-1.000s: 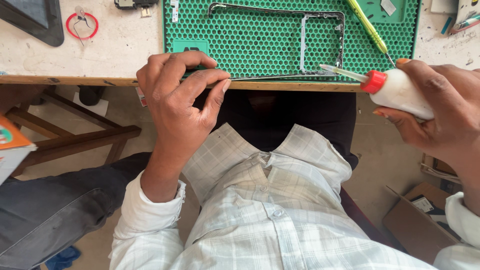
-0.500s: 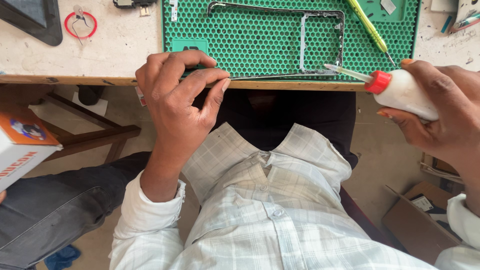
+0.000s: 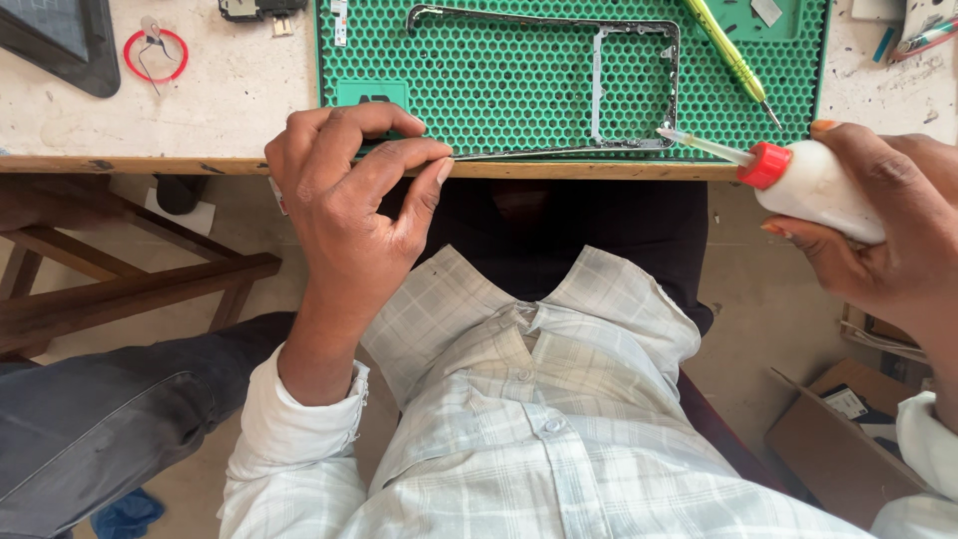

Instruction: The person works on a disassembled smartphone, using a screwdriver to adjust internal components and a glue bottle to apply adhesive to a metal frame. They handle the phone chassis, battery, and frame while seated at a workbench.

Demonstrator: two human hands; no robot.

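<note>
right hand (image 3: 878,240) squeezing a white glue bottle (image 3: 813,185) toward a thin metal frame (image 3: 599,90)

the red-capped nozzle is touching the frame's near right corner on the green honeycomb mat (image 3: 479,70); left hand (image 3: 349,200), fingers pressed together, is pinching the frame's near edge at the pale wooden table (image 3: 230,90).

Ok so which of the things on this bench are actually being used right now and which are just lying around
In use:
- metal frame on the green honeycomb mat, steadied at its near edge by the left hand
- white squeeze bottle with red cap in the right hand, nozzle at the frame's corner

Lying about:
- yellow-green screwdriver
- red ring
- dark tablet
- cardboard box on the floor
</note>
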